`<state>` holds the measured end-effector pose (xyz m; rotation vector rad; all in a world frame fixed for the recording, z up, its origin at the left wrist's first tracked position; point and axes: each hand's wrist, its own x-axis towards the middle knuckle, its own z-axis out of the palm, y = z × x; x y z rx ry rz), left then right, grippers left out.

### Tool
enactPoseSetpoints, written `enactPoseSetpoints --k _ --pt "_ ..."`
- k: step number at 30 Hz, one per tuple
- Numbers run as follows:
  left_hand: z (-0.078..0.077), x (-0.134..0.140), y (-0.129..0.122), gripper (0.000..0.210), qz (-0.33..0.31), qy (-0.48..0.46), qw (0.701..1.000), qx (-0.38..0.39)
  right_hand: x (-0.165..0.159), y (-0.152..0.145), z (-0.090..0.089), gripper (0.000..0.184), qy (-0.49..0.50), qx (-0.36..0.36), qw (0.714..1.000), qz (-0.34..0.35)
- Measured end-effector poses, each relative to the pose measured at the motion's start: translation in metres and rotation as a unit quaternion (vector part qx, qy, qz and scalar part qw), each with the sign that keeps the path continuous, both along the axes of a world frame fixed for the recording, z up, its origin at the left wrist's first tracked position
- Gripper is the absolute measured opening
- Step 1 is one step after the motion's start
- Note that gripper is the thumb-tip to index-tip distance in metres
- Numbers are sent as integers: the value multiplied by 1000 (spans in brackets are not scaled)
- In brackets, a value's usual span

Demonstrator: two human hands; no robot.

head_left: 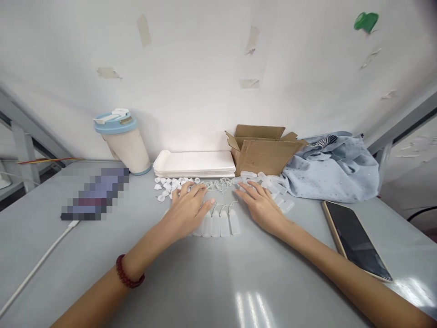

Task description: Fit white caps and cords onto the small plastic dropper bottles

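Observation:
My left hand (187,208) lies palm down, fingers spread, its fingertips over a scatter of small white caps (166,186) and partly hiding them. Beside its thumb stretches a row of small translucent bottles (215,225), with thin pale loops at their tops; the row's left end is under the hand. My right hand (262,206) is also open and palm down, fingers stretched toward a heap of thin whitish loops (223,184). More loose translucent bottles (286,206) lie beyond and right of it. Neither hand visibly grips anything.
Behind the small parts are a stack of white trays (201,161) and an open cardboard box (264,157). A cup with a blue lid (126,146) and a pixelated object (99,193) with a cable stand left. Right are light-blue cloth (334,171) and a phone (357,239).

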<state>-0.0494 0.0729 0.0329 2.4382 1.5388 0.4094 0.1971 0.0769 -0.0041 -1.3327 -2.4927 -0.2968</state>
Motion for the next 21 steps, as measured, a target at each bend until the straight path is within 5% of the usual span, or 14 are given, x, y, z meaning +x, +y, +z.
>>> enactPoseSetpoints --k 21 --pt "15 -6 -6 50 75 -236 968 -28 0 -4 -1 37 61 27 998 3"
